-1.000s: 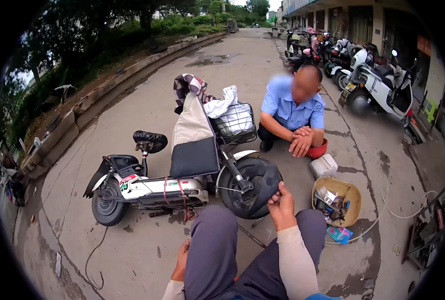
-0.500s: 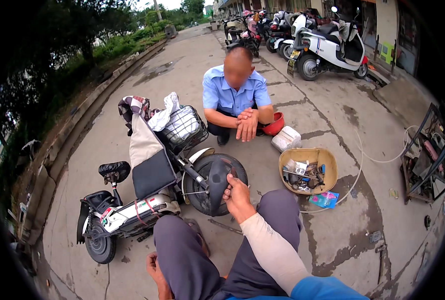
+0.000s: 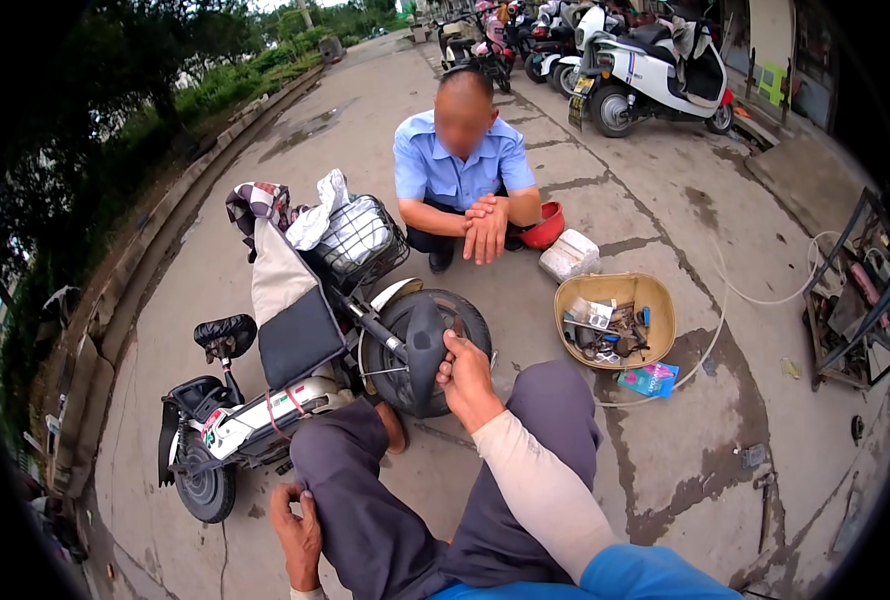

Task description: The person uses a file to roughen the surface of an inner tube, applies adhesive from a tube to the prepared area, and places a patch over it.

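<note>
In front of me lies a white electric bike (image 3: 255, 425) on its side, its front wheel (image 3: 465, 325) toward me. A black inner tube (image 3: 426, 345) bulges out over the tyre, smooth and rounded. My right hand (image 3: 468, 380) is closed on the tube's right edge, thumb uppermost; a small brownish spot shows by the thumb tip. Beside my left knee, my left hand (image 3: 297, 525) is raised with bent fingers that pinch the side of my grey trouser leg (image 3: 350, 490). Part of the tube's far side is hidden against the wheel.
A person in a light blue shirt (image 3: 465, 165) squats beyond the wheel, hands crossed. To the right are a yellowish tool basin (image 3: 662, 345), a blue-pink packet (image 3: 649, 380), a pale block (image 3: 570, 256), a red bowl (image 3: 543, 228), a thin hose (image 3: 717, 345) and a metal rack (image 3: 850, 300).
My left hand has come up from low beside my leg to the knee. My right hand stays on the inner tube. The view has shifted slightly, and my left foot shows more.
</note>
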The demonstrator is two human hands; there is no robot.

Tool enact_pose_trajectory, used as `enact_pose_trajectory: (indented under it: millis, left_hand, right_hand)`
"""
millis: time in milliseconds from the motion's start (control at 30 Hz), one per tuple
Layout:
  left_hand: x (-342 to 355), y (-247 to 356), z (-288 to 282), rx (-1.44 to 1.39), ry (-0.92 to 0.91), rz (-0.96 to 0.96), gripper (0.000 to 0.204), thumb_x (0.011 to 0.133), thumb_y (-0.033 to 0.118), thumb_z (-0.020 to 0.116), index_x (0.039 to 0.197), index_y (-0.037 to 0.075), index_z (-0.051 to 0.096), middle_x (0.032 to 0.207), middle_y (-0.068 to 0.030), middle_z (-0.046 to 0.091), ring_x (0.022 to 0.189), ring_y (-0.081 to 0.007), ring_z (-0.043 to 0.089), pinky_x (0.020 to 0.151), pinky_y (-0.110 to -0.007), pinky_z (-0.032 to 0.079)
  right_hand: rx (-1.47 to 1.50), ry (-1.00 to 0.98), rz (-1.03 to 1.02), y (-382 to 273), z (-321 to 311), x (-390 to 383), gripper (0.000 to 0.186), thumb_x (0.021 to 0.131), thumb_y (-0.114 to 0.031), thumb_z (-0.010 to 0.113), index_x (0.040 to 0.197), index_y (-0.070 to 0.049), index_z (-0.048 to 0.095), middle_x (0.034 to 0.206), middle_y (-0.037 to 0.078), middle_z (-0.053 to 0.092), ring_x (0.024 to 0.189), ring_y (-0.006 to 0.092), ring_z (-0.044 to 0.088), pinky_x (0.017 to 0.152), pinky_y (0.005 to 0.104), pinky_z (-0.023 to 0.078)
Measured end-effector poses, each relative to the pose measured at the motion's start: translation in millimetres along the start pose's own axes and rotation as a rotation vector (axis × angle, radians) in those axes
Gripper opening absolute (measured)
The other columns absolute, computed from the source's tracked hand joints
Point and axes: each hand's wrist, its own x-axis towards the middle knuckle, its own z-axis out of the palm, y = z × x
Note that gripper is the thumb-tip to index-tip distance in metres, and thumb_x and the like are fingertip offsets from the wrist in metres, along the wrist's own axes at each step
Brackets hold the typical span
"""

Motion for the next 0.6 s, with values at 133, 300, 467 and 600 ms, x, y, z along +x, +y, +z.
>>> enact_pose_trajectory:
  millis: [133, 300, 467, 600]
  left_hand:
    - [7, 22, -12, -0.076, -0.135, -0.095, 0.013, 0.097, 0.009, 0.065, 0.094, -0.002, 0.059, 0.084, -0.0049, 0.057, 0.08, -0.0141, 0.053, 0.076, -0.028, 0.044]
    - [-8, 2, -29, -0.322, -0.26, -0.203, 0.011, 0.092, 0.007, 0.069, 0.098, 0.001, 0.062, 0.089, -0.0084, 0.061, 0.084, -0.0197, 0.056, 0.08, -0.033, 0.045]
    - [-35, 40, -77, -0.357, -0.581, -0.209, 0.007, 0.094, 0.005, 0.063, 0.089, 0.002, 0.059, 0.086, -0.0039, 0.055, 0.082, -0.0134, 0.051, 0.075, -0.028, 0.042]
    - [-31, 26, -89, -0.156, -0.642, -0.081, 0.002, 0.095, 0.0, 0.06, 0.093, 0.0, 0.061, 0.089, -0.0079, 0.06, 0.085, -0.0176, 0.057, 0.079, -0.032, 0.046]
  right_hand:
    - [-0.019, 0.001, -0.001, -2, 1, 1, 0.028, 0.101, -0.024, 0.07, 0.081, -0.015, 0.052, 0.072, -0.004, 0.044, 0.054, 0.0084, 0.044, 0.048, 0.0262, 0.035]
    - [-0.038, -0.007, -0.006, -5, 0, 0, 0.028, 0.101, -0.024, 0.07, 0.081, -0.015, 0.052, 0.072, -0.004, 0.044, 0.054, 0.0085, 0.043, 0.048, 0.0263, 0.034]
    - [-0.054, 0.002, 0.023, -2, 5, -3, 0.029, 0.101, -0.024, 0.07, 0.08, -0.015, 0.051, 0.072, -0.004, 0.044, 0.055, 0.0084, 0.043, 0.048, 0.0265, 0.034]
    - [-0.061, 0.002, -0.001, -5, 2, -2, 0.03, 0.101, -0.024, 0.07, 0.079, -0.015, 0.051, 0.071, -0.004, 0.044, 0.054, 0.0084, 0.043, 0.048, 0.0265, 0.034]
